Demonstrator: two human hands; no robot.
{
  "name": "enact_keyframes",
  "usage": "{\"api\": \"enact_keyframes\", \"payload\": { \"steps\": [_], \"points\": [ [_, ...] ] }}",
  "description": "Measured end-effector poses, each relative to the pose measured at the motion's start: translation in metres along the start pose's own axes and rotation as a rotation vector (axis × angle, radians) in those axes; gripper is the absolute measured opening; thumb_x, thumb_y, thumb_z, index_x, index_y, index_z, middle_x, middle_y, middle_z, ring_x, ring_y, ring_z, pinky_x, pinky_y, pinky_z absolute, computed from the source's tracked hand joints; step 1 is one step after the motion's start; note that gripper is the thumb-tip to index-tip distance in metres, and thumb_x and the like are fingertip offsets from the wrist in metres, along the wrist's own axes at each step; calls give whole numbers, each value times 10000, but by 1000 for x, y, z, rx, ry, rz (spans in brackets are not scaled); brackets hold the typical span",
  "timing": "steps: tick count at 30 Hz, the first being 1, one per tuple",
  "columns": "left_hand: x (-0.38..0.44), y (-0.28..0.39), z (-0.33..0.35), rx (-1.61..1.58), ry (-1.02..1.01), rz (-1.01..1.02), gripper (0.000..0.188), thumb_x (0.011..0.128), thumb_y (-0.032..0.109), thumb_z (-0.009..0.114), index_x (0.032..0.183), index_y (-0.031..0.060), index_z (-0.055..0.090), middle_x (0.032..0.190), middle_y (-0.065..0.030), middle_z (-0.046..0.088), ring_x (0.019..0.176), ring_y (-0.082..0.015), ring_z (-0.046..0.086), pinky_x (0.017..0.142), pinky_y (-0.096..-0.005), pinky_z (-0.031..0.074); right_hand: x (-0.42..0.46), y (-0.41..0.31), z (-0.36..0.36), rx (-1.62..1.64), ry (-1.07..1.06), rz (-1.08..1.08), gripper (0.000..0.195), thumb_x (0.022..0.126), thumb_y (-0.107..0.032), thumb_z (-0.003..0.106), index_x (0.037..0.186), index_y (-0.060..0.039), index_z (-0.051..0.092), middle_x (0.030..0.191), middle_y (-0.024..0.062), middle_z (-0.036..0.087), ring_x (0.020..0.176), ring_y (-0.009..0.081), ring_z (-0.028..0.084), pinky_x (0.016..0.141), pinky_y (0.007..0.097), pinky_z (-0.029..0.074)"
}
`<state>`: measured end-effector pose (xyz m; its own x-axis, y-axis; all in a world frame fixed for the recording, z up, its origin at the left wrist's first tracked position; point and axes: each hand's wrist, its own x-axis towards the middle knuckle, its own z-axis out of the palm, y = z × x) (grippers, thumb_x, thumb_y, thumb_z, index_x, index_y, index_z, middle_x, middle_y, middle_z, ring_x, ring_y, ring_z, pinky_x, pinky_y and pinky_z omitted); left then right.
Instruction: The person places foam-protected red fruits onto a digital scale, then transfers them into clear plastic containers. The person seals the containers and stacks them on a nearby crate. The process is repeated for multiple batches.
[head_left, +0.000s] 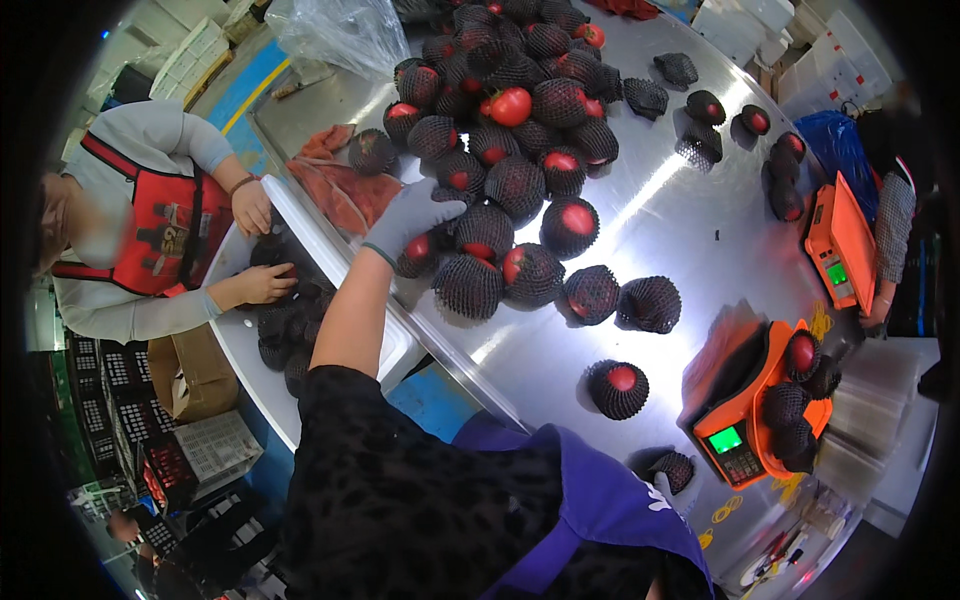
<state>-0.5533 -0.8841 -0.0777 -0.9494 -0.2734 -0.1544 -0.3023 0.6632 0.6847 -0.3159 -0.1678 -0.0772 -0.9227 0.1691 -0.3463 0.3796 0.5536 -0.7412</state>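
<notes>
On a steel table (480, 367) lies a large heap of tomatoes (511, 106) in black foam nets. My left hand (420, 214), in a grey glove, reaches to the heap's near left side, its fingers apart over the netted tomatoes; whether it grips one cannot be told. Low on the right, my right hand (681, 487), also gloved and partly hidden by the purple apron, holds a netted tomato (673, 472). A single netted tomato (619, 390) lies between the hands. The orange scale (739, 442) carries several netted tomatoes (785, 405) on its pan.
A co-worker in a red apron (169, 232) handles netted items in a white tub (390, 352) at left. A second orange scale (840, 247) stands far right beside another person's arm (892, 232). Orange cloth (337, 187) and clear plastic bags (341, 34) lie by the heap.
</notes>
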Motion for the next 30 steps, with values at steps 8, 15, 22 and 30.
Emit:
{"api": "enact_keyframes", "payload": {
  "steps": [8,15,22,30],
  "points": [
    [-16,42,-30,-1279,9,-102,387,1028,268,641,1318,13,640,1223,-83,695,1130,-173,660,979,-370,557,-18,-17,8,-87,41,55,948,819,-311,872,1571,27,404,1522,229,508,1409,333,503,1198,476,374],
    [-20,193,37,-1553,-704,-68,712,1106,612,342,1537,66,493,1469,-190,608,1314,-349,633,997,-550,612,-7,-61,26,-133,187,-63,733,803,-286,894,1386,-14,542,1316,198,598,1238,359,595,1073,461,488],
    [-89,427,165,-1193,-1063,356,596,1061,455,576,1445,-1,555,1386,-172,633,1254,-303,639,1053,-424,544,-14,-61,13,-213,279,-195,798,778,-391,864,1421,-46,541,1368,211,585,1273,419,547,1113,504,441],
    [-176,635,330,-262,-615,1265,249,960,214,703,1156,63,727,1123,-117,707,1048,-264,687,957,-387,536,-22,-29,10,-11,276,-300,760,771,-444,837,1390,-96,564,1335,222,605,1248,424,569,1096,510,453]
  ]
}}
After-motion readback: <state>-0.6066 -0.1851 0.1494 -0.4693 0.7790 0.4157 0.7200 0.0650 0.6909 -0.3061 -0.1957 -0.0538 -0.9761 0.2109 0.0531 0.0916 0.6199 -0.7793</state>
